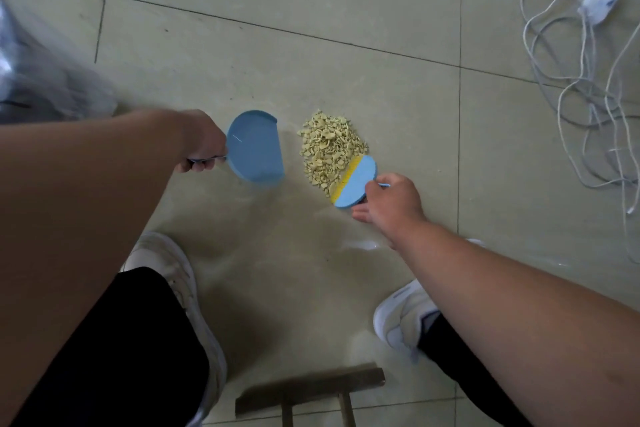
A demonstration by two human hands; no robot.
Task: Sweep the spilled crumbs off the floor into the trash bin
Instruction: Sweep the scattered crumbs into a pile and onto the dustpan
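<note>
Blue plastic in both hands: the left hand (202, 146) grips the short handle of a small dustpan (255, 147) at the centre of the frame, fingers curled right round it, the pan's straight open edge facing right. Just beside that edge, with a strip of bare tile between, lies the heap of pale yellow crumbs (329, 147) on the floor (311, 45). Down at the heap's lower right, the right hand (389, 204) pinches the stub handle of a half-round brush (356, 185), its yellow bristle edge pressed against the crumbs. At the left edge of the frame sits the trash bin (38, 80), blurred, with a clear liner over it, well apart from the heap. White cables (571, 90) tangle in the upper right corner. White shoes (173, 274) stand at the bottom on either side, and a wooden stool edge (311, 388) shows between them at lower centre.
</note>
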